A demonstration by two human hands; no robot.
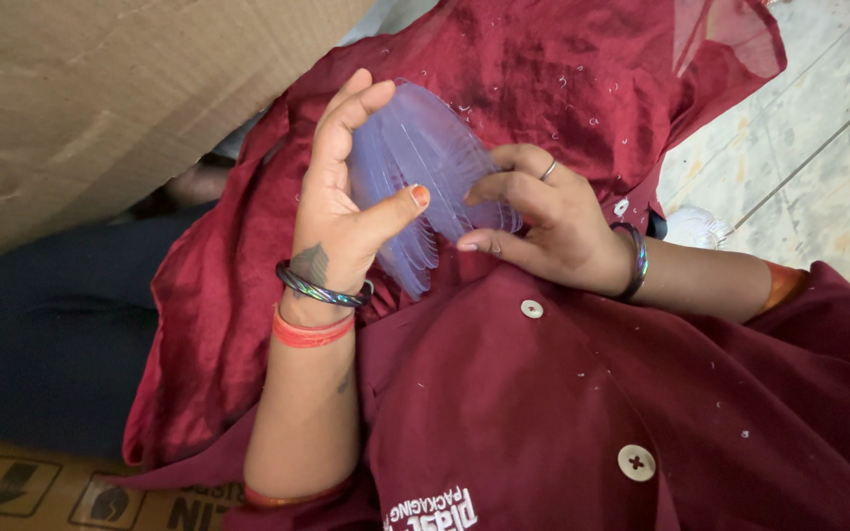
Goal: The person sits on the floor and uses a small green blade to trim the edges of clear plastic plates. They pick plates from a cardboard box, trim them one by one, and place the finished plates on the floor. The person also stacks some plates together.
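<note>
Hands, two, both bare, raised over the lap and closed on one stack (423,182) of thin, clear bluish plastic pieces.

Left hand (346,211): wrist upright, back of hand toward the camera, fingers curled over the stack's top edge, thumb pressed across its front face. One dark bangle (322,288) and one red thread band (312,332) at the wrist; a small dark tattoo just above the bangle.

Right hand (548,221): forearm coming in level from the right, fingers bent, fingertips pinching the stack's right edge. One ring (549,169) on a finger, one dark bangle (636,261) at the wrist.

Stack: held between the two hands, fanned so several edges show at the bottom; count of pieces cannot be told. Its left part is hidden behind the left palm, its right edge behind the right fingers; exact shape is hard to make out.

Below the hands: maroon coat (563,393), two pale buttons in view. Behind the hands: maroon cloth (543,69), flecked with white specks.

Left of the left hand: one cardboard sheet (91,98), cut off by the frame. Right of the right hand: pale tiled floor (819,147).
</note>
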